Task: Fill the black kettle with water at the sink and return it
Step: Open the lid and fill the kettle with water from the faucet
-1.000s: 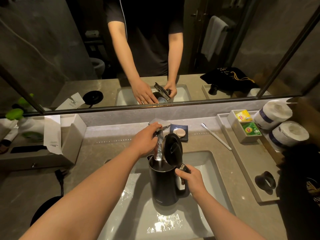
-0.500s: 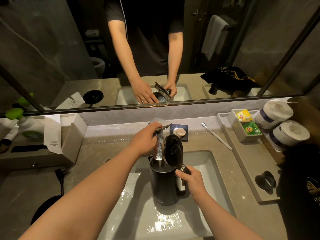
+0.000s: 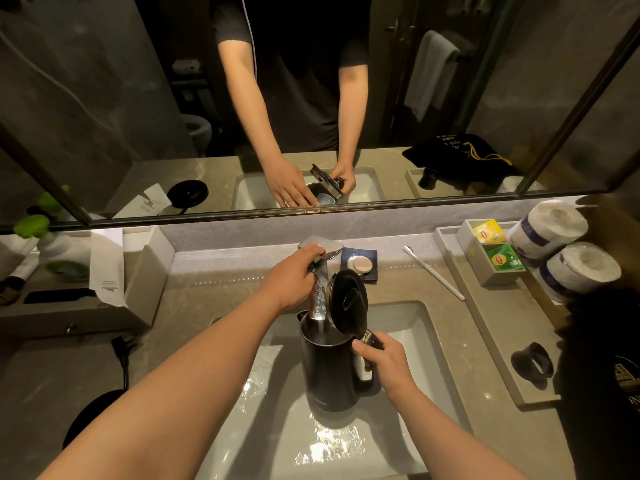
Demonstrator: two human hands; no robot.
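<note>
The black kettle stands upright in the white sink with its lid flipped up. My right hand grips the kettle's handle. My left hand is closed around the chrome faucet, its thumb under the flat lever. Water runs from the spout straight into the kettle's open mouth. The round black kettle base lies on the counter at the lower left, with its cord leading up to a plug.
A grey tray on the right holds a tea-bag box, two toilet rolls and a black ring. A toothbrush and soap dish lie behind the sink. A grey amenities box stands left. A mirror spans the wall.
Almost nothing differs. Both hands keep their grips and water keeps running into the kettle, which stays in the same spot in the sink.
</note>
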